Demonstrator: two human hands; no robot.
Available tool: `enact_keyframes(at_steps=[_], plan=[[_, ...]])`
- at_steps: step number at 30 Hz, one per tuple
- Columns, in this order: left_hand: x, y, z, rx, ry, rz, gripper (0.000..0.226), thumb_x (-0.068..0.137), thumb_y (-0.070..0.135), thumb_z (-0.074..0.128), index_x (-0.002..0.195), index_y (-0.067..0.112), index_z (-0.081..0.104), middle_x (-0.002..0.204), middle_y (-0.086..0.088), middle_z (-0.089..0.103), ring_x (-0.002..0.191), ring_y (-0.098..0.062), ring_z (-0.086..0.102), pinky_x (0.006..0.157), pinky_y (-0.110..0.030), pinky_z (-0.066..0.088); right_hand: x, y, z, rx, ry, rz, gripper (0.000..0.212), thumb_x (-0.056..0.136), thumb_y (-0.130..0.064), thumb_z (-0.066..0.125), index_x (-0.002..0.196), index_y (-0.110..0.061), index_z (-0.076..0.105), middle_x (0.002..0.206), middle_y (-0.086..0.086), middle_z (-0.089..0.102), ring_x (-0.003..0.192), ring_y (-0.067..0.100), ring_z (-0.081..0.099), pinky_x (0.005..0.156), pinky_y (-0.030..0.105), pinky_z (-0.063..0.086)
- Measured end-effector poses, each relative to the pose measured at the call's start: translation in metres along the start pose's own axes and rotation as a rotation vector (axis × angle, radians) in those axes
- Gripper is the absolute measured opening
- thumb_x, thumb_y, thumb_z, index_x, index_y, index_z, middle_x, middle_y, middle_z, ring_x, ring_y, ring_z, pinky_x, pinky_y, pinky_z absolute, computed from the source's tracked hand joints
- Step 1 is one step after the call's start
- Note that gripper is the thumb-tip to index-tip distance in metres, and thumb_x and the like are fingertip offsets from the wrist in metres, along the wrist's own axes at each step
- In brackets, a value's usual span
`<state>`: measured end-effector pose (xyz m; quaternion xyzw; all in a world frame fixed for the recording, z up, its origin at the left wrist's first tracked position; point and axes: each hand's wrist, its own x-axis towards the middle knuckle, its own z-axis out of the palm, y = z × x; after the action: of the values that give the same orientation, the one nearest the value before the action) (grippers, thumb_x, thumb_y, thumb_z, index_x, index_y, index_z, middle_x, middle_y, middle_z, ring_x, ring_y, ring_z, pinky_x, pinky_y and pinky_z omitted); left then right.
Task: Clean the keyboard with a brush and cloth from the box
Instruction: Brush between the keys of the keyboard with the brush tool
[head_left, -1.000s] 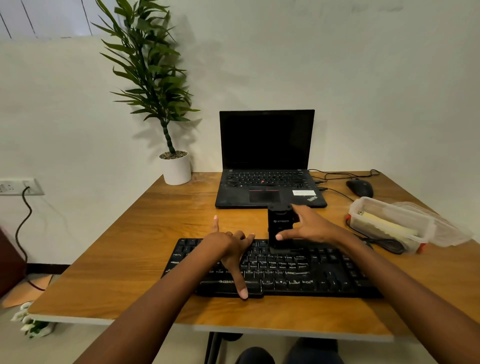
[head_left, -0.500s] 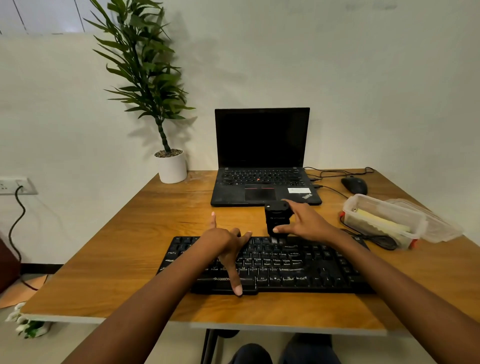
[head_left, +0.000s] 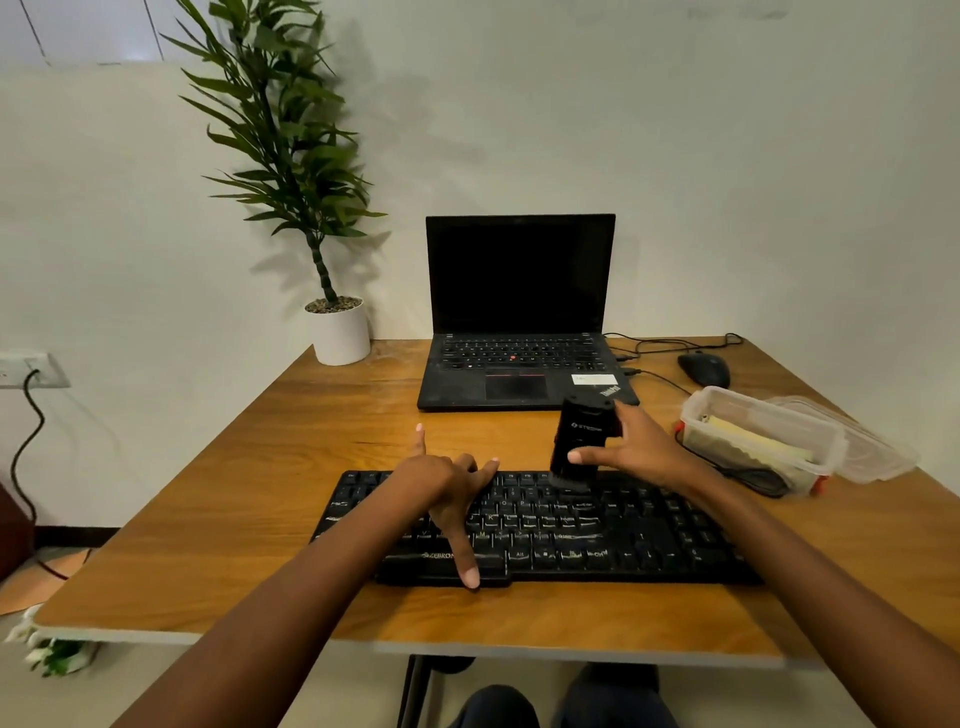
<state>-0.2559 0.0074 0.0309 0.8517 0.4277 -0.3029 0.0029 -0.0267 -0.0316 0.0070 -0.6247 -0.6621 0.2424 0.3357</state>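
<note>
A black keyboard (head_left: 597, 530) lies across the near part of the wooden desk (head_left: 291, 467). My right hand (head_left: 641, 449) grips a black upright brush (head_left: 579, 441) whose bristles touch the top key rows near the middle. My left hand (head_left: 447, 493) rests on the keyboard's left half with spread fingers, thumb down at the front edge by the space bar. A clear plastic box (head_left: 753, 441) at the right holds a folded pale yellow cloth (head_left: 753, 439).
An open black laptop (head_left: 519, 332) stands behind the keyboard. A black mouse (head_left: 705, 368) and cables lie at the back right. The box's clear lid (head_left: 872, 447) lies beside it. A potted plant (head_left: 337, 332) stands at the back left corner.
The brush in my right hand has shifted slightly right along the top key rows and stands a little taller. My left hand has stayed in place on the keyboard.
</note>
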Motion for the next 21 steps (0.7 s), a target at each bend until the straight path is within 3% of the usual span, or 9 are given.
enact_keyframes(at_steps=[2,4,7,9,12,16,21], plan=[[0.000,0.001,0.000,-0.001,-0.002,0.002,0.133,0.065,0.067,0.069,0.144,0.024,-0.028,0.159,-0.005,-0.003,0.146,-0.031,0.005,0.099,-0.070,-0.022,-0.005,0.008,-0.003,0.026,-0.067,0.022,0.054,0.073,-0.013,0.076,0.119,-0.020,0.047,0.106,-0.014,0.054,0.096,-0.002,0.050,0.068,0.001,0.041],[0.000,0.000,0.000,-0.005,-0.004,0.003,0.133,0.064,0.068,0.069,0.144,0.025,-0.028,0.159,-0.005,-0.003,0.146,-0.031,0.004,0.099,-0.070,-0.022,-0.007,0.005,-0.004,0.011,-0.040,0.021,0.057,0.074,-0.016,0.076,0.124,-0.017,0.047,0.111,-0.010,0.055,0.103,0.004,0.051,0.072,0.004,0.040],[0.001,-0.002,0.002,-0.026,0.003,0.009,0.133,0.064,0.068,0.069,0.144,0.025,-0.028,0.159,-0.004,-0.004,0.146,-0.030,0.003,0.098,-0.070,-0.023,-0.004,0.003,-0.004,-0.115,0.093,-0.024,0.060,0.075,-0.026,0.075,0.127,-0.015,0.047,0.113,-0.004,0.059,0.108,0.015,0.054,0.085,0.022,0.044],[0.002,-0.003,0.003,-0.035,0.006,0.015,0.133,0.064,0.068,0.069,0.144,0.025,-0.028,0.159,-0.003,-0.006,0.146,-0.030,0.002,0.097,-0.070,-0.024,-0.007,0.001,-0.006,-0.019,0.125,-0.001,0.052,0.075,-0.020,0.075,0.120,-0.017,0.050,0.105,-0.011,0.057,0.101,0.009,0.053,0.079,0.014,0.041],[0.003,-0.004,0.004,-0.039,0.008,0.018,0.133,0.063,0.068,0.070,0.144,0.026,-0.028,0.159,-0.003,-0.005,0.146,-0.029,0.002,0.097,-0.070,-0.025,-0.012,0.006,-0.006,-0.028,0.007,0.019,0.053,0.074,-0.017,0.076,0.120,-0.016,0.049,0.106,-0.012,0.055,0.098,0.003,0.051,0.069,0.004,0.038],[0.000,-0.003,0.003,-0.044,0.007,0.017,0.132,0.065,0.067,0.069,0.144,0.025,-0.027,0.159,-0.004,-0.005,0.146,-0.030,0.003,0.098,-0.069,-0.024,-0.008,0.001,-0.004,-0.150,0.082,0.007,0.066,0.075,-0.027,0.075,0.132,-0.012,0.044,0.125,0.002,0.058,0.112,0.015,0.053,0.088,0.025,0.044],[0.001,-0.003,0.005,-0.052,0.015,0.025,0.131,0.065,0.068,0.069,0.144,0.025,-0.027,0.159,-0.004,-0.004,0.146,-0.029,0.003,0.098,-0.069,-0.025,-0.014,-0.007,0.001,-0.107,0.319,0.056,0.063,0.073,-0.026,0.077,0.127,-0.012,0.049,0.120,0.006,0.060,0.112,0.022,0.055,0.087,0.031,0.045]])
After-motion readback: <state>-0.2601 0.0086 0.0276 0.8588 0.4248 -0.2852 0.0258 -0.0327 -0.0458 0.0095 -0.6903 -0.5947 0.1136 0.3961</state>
